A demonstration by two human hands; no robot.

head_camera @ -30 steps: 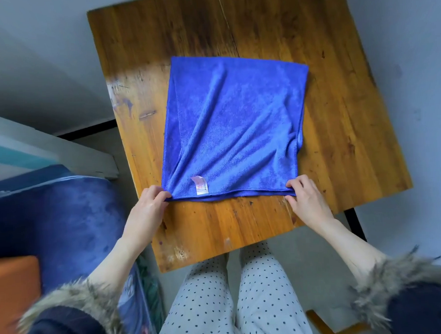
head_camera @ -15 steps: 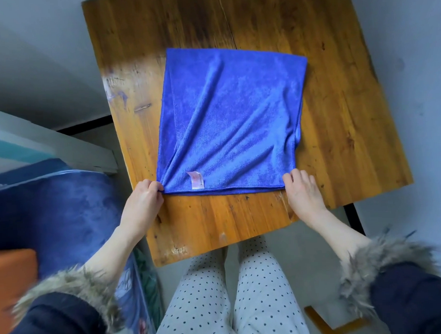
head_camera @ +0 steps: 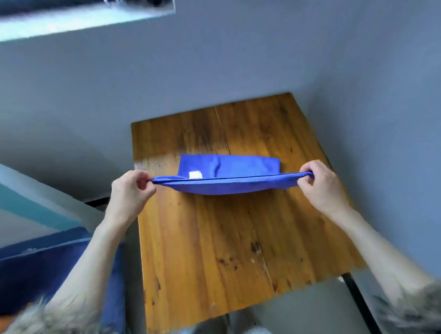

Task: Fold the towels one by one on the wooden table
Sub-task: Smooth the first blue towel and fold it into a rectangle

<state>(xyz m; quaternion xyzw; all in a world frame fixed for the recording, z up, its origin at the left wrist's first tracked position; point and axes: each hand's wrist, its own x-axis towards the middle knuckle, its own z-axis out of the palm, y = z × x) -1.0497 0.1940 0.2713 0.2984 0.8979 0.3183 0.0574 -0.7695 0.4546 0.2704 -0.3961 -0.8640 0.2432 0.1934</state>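
Note:
A blue towel (head_camera: 230,177) is stretched taut above the far half of the wooden table (head_camera: 217,242). Its near edge is lifted and carried toward the far edge, and a white label (head_camera: 195,174) shows near the left. My left hand (head_camera: 131,193) pinches the towel's left corner. The right corner is pinched by my right hand (head_camera: 320,185). The far part of the towel still lies on the table.
A grey wall runs behind and to the right of the table. A blue cushioned seat (head_camera: 42,270) stands to the left, close to the table edge. A black table leg (head_camera: 359,304) shows at the near right. My legs are below the near edge.
Both hands have lifted the towel's near edge off the table and carried it away from me toward the far edge. The camera has tilted up, showing more wall.

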